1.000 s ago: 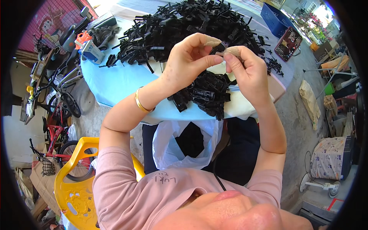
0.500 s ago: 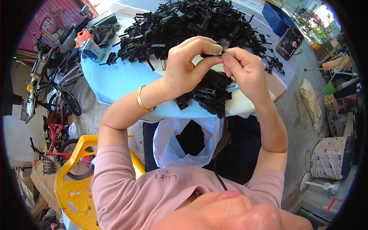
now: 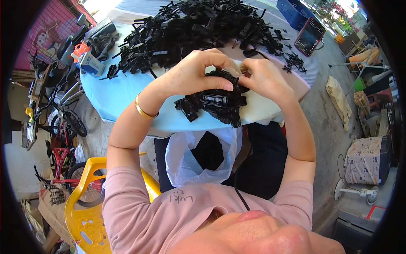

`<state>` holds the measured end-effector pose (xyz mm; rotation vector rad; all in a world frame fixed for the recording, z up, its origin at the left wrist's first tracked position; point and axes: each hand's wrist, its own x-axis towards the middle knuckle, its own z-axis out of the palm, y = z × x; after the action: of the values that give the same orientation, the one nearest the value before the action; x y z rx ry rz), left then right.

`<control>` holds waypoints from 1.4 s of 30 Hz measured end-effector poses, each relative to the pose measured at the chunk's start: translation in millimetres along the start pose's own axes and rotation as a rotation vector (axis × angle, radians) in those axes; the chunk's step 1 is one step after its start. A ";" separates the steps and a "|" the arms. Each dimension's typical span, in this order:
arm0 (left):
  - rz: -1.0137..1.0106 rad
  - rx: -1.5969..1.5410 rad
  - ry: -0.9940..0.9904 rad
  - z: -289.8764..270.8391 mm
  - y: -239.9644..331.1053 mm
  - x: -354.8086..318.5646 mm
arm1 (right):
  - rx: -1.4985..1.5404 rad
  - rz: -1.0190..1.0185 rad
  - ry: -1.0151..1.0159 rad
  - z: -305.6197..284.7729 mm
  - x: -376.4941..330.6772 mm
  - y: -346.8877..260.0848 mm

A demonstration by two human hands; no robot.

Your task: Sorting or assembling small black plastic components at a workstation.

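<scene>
My left hand (image 3: pixel 198 73) is curled just above a smaller heap of black plastic parts (image 3: pixel 220 103) near the table's front edge. A tan covering wraps its index fingertip. Black plastic shows between that finger and the thumb, but its outline merges with the heap behind. Close beside it, my right hand (image 3: pixel 267 79) has its fingertips pinched together, almost meeting the left ones; whatever they grip is too small to make out. Beyond both hands spreads a large pile of black plastic parts (image 3: pixel 186 34).
A white plastic bag (image 3: pixel 175 163) hangs open below the table edge, by my lap. Small black bits (image 3: pixel 294 61) lie at the right, near a propped phone (image 3: pixel 311 37) and a blue basket (image 3: pixel 292 15). A small blue-and-white box (image 3: pixel 91 64) stands on the left. A yellow chair (image 3: pixel 80 190) is beside me.
Both hands have come down and nearer to me, from in front of the large pile to above the smaller heap. The left thumb has parted from the right fingertips.
</scene>
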<state>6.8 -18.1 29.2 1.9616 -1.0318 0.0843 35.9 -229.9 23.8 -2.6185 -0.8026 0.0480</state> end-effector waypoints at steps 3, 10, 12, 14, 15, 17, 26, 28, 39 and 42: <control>-0.089 -0.359 -0.049 -1.0 -4.4 0.4 | -0.011 -0.069 0.008 2.9 5.1 5.9; -0.318 -0.512 0.209 8.2 -9.7 3.3 | 0.013 -0.072 0.308 -1.1 8.5 2.9; -0.376 -0.459 0.272 7.3 -13.2 2.8 | 0.065 -0.149 0.498 -6.4 6.6 -2.9; -0.410 -0.731 0.340 7.0 -13.1 1.6 | 0.224 -0.459 0.637 -9.3 1.3 -18.6; -0.409 -0.731 0.336 5.2 -14.0 1.5 | 0.213 -0.671 0.681 -5.0 6.9 -18.6; -0.327 -1.005 0.049 -2.0 -17.9 0.5 | 0.172 -0.788 0.644 -4.0 3.6 -22.0; -0.347 -1.208 -0.057 -7.6 -15.3 -3.9 | -0.176 -1.011 0.691 -5.6 -7.7 -30.6; -0.331 -1.231 0.018 -6.9 -7.9 -0.6 | -0.160 -0.988 0.752 -3.4 -0.3 -27.0; -0.217 -0.627 0.403 8.0 4.2 3.3 | 0.921 -0.145 0.268 1.2 -2.3 -35.9; -0.135 -0.604 0.499 15.8 7.4 5.3 | 0.899 -0.101 0.254 3.5 -0.8 -40.2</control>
<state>0.2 -34.9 27.0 1.3520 -0.5112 0.1580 13.4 -198.7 36.0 -1.6943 -0.6201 0.0350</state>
